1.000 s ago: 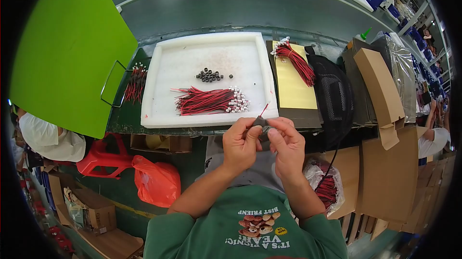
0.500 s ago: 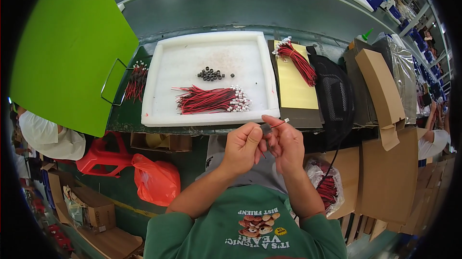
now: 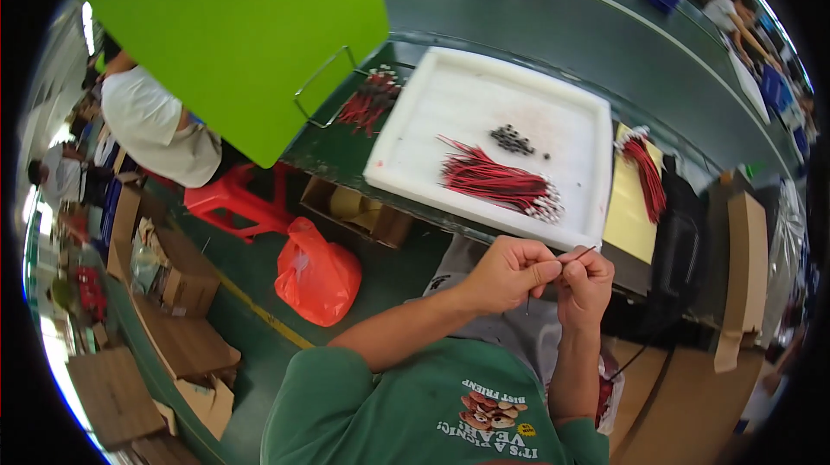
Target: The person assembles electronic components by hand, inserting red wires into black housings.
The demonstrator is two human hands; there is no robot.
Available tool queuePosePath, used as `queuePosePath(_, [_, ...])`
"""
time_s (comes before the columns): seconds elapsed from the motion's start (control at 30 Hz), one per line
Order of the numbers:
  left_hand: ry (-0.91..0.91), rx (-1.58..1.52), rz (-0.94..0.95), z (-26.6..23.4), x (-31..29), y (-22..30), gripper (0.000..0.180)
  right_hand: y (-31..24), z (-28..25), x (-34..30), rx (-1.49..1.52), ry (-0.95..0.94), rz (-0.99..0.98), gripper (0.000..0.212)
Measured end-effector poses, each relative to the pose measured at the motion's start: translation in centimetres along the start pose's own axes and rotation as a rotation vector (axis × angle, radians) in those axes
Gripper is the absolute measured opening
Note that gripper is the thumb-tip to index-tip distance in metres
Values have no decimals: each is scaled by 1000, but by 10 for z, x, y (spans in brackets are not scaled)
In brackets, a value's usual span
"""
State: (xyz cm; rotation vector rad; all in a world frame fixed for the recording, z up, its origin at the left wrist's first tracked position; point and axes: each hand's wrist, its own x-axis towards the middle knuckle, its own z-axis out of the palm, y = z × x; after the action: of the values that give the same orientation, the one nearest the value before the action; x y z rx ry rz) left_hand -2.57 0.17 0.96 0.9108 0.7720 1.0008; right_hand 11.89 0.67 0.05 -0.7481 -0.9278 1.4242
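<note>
Just off the front edge of the white foam tray (image 3: pixel 484 219), my left hand (image 3: pixel 512 275) and my right hand (image 3: pixel 588 288) meet with fingertips pinched. A thin wire lead (image 3: pixel 587 251) runs between them; one dark end pokes up above my right fingers and a strand hangs below my left. Its connector and any ring on it are hidden by my fingers. Inside the tray lies a bundle of red and black wire leads (image 3: pixel 488 178), white connectors toward the right. Behind the bundle sits a small heap of black rings (image 3: pixel 512 140), with one apart.
More red-black leads (image 3: pixel 367 102) lie left of the tray, by a green panel (image 3: pixel 251 33). A tied bundle (image 3: pixel 644 175) rests on a yellow sheet (image 3: pixel 629 210), beside a black bag (image 3: pixel 679 240). Below left are a red stool (image 3: pixel 233 206) and an orange plastic bag (image 3: pixel 316 279).
My view has swung left and tilted. The black ring in my left fingers and the white connector by my right no longer show; both hands have drawn together on the lead.
</note>
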Motion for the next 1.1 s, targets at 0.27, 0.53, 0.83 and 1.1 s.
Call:
queuePosePath(0.27, [64, -192, 19, -28, -18, 14, 25, 28, 39, 25, -43, -115, 19, 8])
queuePosePath(0.53, [718, 590, 548, -142, 7, 74, 10, 29, 71, 40, -123, -111, 110, 21])
queuePosePath(0.83, [948, 1303, 553, -260, 70, 76, 12, 33, 44, 27, -273, -12, 166, 17])
queuePosePath(1.1, [979, 1563, 294, -264, 70, 71, 11, 25, 25, 19, -308, 80, 151, 16])
